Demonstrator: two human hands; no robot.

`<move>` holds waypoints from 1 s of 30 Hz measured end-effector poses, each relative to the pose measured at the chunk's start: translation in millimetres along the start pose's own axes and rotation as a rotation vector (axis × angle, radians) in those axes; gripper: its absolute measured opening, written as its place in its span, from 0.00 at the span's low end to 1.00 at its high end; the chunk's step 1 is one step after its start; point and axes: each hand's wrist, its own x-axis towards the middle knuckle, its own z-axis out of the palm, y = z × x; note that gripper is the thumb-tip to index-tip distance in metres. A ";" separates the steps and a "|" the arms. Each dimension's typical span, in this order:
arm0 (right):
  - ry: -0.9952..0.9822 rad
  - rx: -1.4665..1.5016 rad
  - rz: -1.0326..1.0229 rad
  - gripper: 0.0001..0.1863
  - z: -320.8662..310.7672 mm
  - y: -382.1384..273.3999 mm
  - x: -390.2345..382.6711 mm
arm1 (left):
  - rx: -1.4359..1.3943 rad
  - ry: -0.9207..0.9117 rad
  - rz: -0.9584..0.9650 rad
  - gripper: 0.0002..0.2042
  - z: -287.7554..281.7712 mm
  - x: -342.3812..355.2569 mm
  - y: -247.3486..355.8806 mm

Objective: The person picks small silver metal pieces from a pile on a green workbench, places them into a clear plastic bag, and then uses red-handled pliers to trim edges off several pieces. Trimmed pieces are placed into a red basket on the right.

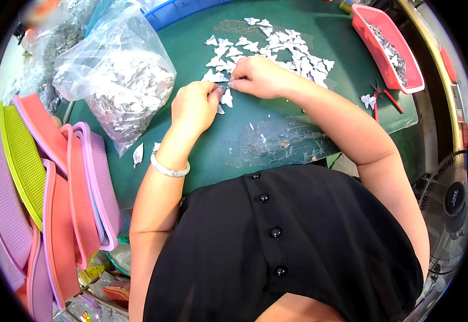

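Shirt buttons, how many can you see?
4 on the black shirt: first button nearest the green table, then second button, third button and fourth button going down the picture. More may be hidden.

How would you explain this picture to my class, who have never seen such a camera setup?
There is no robot here: a person works with two bare hands. The picture comes from the left of two wide fisheye cameras worn on the head, looking down, so straight edges bend near the rim.

The left hand and right hand are close together over a green tabletop. Their fingertips are pinched around something too small and hidden to make out.

Beyond them lie scattered white pieces. A clear plastic bag of similar pieces sits to the left; red-handled pliers and a pink basket of small metal-looking parts are to the right.
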 end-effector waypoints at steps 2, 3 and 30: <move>-0.102 0.554 0.363 0.09 -8.9 -5.4 -3.2 | -0.191 -0.002 -0.083 0.07 -0.3 0.0 -2.9; -0.103 0.700 0.423 0.09 -15.3 -9.0 -6.8 | -0.417 -0.038 -0.139 0.07 -0.4 -0.8 -3.9; -0.106 -0.287 0.007 0.14 1.0 -46.9 -8.6 | -0.633 0.082 -0.119 0.08 -5.1 -35.6 -23.2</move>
